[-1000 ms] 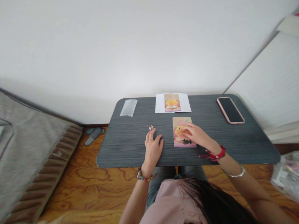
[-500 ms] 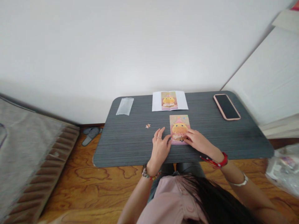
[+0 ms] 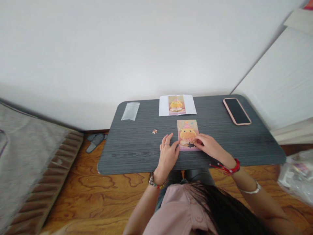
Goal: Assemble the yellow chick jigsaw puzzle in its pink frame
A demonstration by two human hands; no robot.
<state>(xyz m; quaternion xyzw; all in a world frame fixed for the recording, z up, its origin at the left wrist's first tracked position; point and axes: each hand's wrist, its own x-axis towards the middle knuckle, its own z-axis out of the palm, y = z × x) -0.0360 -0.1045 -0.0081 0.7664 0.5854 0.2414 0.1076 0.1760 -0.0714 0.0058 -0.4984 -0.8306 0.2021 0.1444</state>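
Observation:
A small jigsaw puzzle (image 3: 187, 133) with a yellow cartoon animal in a pink hat lies flat on the dark table (image 3: 132, 147). Near its lower edge a dark gap shows the tabletop colour. My right hand (image 3: 212, 149) is over the puzzle's right side, thumb and fingers pinched beside the gap on a puzzle piece mostly hidden by the fingertips. My left hand (image 3: 168, 156) rests at the puzzle's left edge, fingers apart, its thumb touching that edge. One loose puzzle piece (image 3: 155, 131) lies to the left, beyond my left fingertips.
Behind the puzzle lies a creased white sheet (image 3: 190, 105) printed with the same picture. A clear plastic sleeve (image 3: 130, 111) is at the back left, and a phone in a pink case (image 3: 237, 111) at the back right. The wall (image 3: 146, 49) borders the table's far edge.
My right fingertips have shifted slightly and bunched closer together. More of the dark gap at the puzzle's lower edge shows. My left hand stays put.

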